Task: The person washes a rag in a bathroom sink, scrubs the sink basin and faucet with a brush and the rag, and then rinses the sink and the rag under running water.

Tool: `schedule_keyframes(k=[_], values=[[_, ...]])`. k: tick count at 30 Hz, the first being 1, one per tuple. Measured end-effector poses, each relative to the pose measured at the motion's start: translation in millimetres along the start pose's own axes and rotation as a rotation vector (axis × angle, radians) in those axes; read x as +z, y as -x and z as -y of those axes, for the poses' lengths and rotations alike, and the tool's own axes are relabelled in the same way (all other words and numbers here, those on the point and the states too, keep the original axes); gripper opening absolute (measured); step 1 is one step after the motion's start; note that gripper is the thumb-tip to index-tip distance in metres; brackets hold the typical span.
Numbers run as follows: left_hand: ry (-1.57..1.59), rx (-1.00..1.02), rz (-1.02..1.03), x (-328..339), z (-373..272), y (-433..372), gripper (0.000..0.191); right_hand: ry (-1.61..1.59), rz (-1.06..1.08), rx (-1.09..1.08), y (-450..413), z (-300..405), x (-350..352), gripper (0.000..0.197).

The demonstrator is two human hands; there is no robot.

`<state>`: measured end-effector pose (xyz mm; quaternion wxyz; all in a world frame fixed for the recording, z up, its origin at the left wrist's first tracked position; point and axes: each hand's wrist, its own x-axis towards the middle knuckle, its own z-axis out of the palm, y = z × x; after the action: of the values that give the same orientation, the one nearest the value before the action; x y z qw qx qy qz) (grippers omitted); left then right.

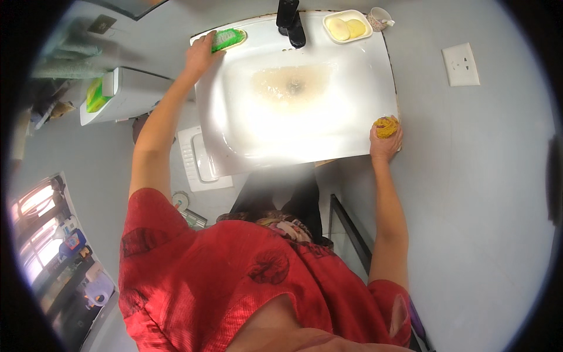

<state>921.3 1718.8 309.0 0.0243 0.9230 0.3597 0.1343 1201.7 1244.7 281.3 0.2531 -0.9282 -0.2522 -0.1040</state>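
Before me is a white ceramic washbasin [352,97] with a little cloudy water [281,88] around its drain. At the basin's back left corner, my left hand [202,55] has its fingers and thumb around the near end of a green-bristled scrub brush [228,39]. The brush has a pale rim and its bristles face up. A crumpled mustard-yellow cloth [387,126] is bunched in my right hand [385,145], over the basin's front right corner. Between the hands, at the back edge, stands a black faucet [292,24].
A white soap dish [332,35] with two yellow soap bars [347,29] and a small patterned cup [377,20] occupy the back right. A wall socket [461,65] is on the right. At left are a white bin [132,92] and a squat toilet [204,160].
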Motion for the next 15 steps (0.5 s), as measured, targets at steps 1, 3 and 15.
schedule_keyframes(k=[1,3,15], values=[[0.067,-0.033,0.173,-0.8,-1.2,-4.6,0.06,0.02,-0.02,-0.008,1.9,0.6,-0.5,0.056],[0.007,-0.044,0.198,-0.4,-3.6,-12.3,0.06,0.044,-0.037,-0.019,4.6,1.6,-1.4,0.056],[0.094,-0.202,0.254,-23.4,-6.8,63.6,0.052,0.043,-0.039,-0.005,5.6,-4.7,1.8,0.057]])
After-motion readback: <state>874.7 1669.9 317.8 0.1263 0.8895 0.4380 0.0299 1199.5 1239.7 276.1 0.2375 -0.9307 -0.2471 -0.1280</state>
